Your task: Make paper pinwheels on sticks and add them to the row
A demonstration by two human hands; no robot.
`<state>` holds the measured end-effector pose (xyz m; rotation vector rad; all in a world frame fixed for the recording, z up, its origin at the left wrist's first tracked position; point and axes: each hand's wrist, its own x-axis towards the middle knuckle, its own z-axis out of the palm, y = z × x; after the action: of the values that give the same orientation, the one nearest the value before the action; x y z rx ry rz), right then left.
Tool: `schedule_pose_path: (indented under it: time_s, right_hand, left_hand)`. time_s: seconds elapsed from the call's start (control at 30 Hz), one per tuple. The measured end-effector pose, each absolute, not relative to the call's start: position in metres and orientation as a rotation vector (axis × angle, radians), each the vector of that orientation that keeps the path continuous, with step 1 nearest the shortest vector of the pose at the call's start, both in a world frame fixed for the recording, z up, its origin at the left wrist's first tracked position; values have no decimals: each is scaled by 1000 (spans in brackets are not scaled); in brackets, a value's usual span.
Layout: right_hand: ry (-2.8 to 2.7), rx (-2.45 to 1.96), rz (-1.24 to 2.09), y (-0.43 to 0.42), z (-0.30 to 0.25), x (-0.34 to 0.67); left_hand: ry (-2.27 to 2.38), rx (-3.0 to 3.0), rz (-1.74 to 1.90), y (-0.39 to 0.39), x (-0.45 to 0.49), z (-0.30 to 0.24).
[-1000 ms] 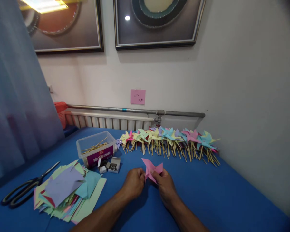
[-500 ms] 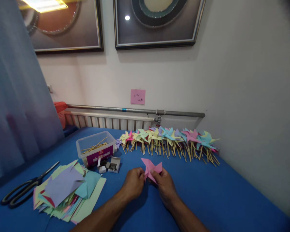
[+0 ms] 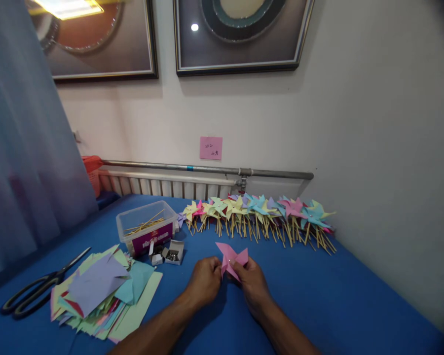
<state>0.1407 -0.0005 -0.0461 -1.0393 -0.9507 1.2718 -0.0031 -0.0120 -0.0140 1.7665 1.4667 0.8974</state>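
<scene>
Both hands meet over the blue table (image 3: 336, 301) around a folded pink paper pinwheel (image 3: 231, 256). My left hand (image 3: 204, 281) is closed, its fingers pinching the paper's left side. My right hand (image 3: 252, 283) grips the paper's lower right with thumb and fingers. The pink points stick up above my knuckles. Whatever lies under the fingers at the paper's centre is hidden.
A row of finished coloured pinwheels on sticks (image 3: 259, 214) lies along the wall. A clear box of sticks (image 3: 148, 228) and small boxes of pins (image 3: 169, 254) sit left of my hands. A pile of cut coloured paper (image 3: 103, 291) and scissors (image 3: 37, 288) lie at the left.
</scene>
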Motion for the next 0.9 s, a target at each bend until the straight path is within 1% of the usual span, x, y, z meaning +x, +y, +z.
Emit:
schedule_pose_path:
  time_s: [0.9]
  right_hand:
    - [-960, -1076, 1236, 1, -47, 140]
  left_hand:
    - [1500, 1826, 885, -13, -2, -14]
